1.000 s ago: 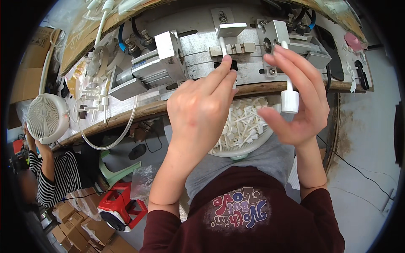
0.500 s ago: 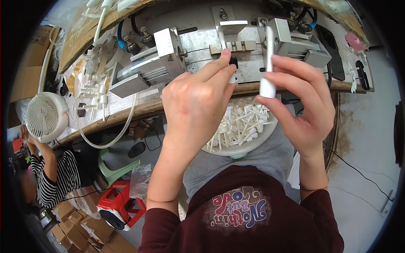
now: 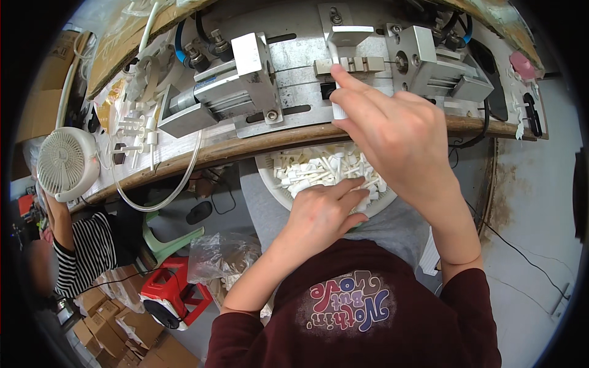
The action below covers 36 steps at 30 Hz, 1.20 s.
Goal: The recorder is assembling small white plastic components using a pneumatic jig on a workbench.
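Observation:
My right hand (image 3: 396, 132) is at the metal clamping fixture on the bench, closed around a white plastic rod (image 3: 338, 112) with a wider end. Its index finger lies along the rod at the small slotted block (image 3: 362, 65), and the rod's thin end shows beyond the fingertip. Lower down, my left hand (image 3: 322, 211) reaches into a white basket (image 3: 268, 184) on my lap. Its fingers are apart among many small white plastic pieces (image 3: 304, 164); the fingertips are partly lost among them.
Metal cylinder units stand left (image 3: 251, 73) and right (image 3: 417, 58) of the slotted block. A white fan (image 3: 67, 164) and clear tubing (image 3: 138, 207) are at the bench's left. A red stool (image 3: 175, 291) stands on the floor, near another person in a striped top (image 3: 86, 251).
My right hand has brought the white rod left and down into the fixture. My left hand has left the fixture and dropped into the basket.

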Each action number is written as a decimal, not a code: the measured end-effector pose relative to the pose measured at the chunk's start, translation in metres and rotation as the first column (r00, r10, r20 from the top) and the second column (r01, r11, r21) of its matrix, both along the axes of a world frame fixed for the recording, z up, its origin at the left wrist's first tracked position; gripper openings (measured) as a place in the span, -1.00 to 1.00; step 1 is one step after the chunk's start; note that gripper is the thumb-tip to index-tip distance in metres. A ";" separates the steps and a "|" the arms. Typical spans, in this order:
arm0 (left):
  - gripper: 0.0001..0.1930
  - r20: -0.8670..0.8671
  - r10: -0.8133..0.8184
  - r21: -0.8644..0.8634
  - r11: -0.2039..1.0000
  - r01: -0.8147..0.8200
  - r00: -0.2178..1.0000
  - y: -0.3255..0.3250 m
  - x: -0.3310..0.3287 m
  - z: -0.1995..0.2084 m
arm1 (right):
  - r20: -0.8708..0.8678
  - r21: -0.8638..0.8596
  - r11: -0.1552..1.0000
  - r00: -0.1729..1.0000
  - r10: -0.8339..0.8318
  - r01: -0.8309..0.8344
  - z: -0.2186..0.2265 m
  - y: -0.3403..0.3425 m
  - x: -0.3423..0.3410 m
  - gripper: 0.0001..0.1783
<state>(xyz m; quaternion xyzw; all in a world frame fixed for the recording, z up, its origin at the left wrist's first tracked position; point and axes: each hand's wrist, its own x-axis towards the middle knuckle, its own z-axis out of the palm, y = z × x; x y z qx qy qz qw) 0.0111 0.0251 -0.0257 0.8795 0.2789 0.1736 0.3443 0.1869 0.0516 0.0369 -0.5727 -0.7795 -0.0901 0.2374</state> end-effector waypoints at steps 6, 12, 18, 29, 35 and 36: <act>-0.79 0.018 0.303 -0.121 0.946 -0.299 0.953 -0.002 -0.031 -0.050 | 0.063 -0.052 0.998 0.998 -0.020 0.024 0.009 0.003 -0.003 -0.70; -0.75 -0.198 0.578 0.400 0.785 -0.473 0.792 0.040 -0.075 -0.129 | 0.060 0.091 0.995 0.997 0.041 -0.047 0.003 0.007 0.000 -0.84; -0.66 -0.289 0.445 0.398 0.861 -0.316 0.848 0.056 -0.079 -0.141 | -0.176 0.052 0.993 0.977 0.116 -0.109 -0.004 -0.017 0.005 -0.69; -0.65 0.004 0.393 -0.334 0.867 -0.369 0.920 0.012 -0.088 -0.068 | -0.338 -0.338 0.915 0.936 0.099 -0.219 -0.088 -0.083 -0.006 -0.70; -0.63 0.228 0.286 -0.558 0.821 -0.115 0.931 -0.031 -0.071 -0.022 | -0.796 -0.597 0.633 0.266 -0.544 -0.494 -0.106 -0.081 -0.035 -0.69; -0.64 0.257 0.268 -0.523 0.847 -0.100 0.929 -0.032 -0.071 -0.021 | -0.790 -0.546 0.598 0.122 -0.601 -0.587 -0.101 -0.079 -0.035 -0.71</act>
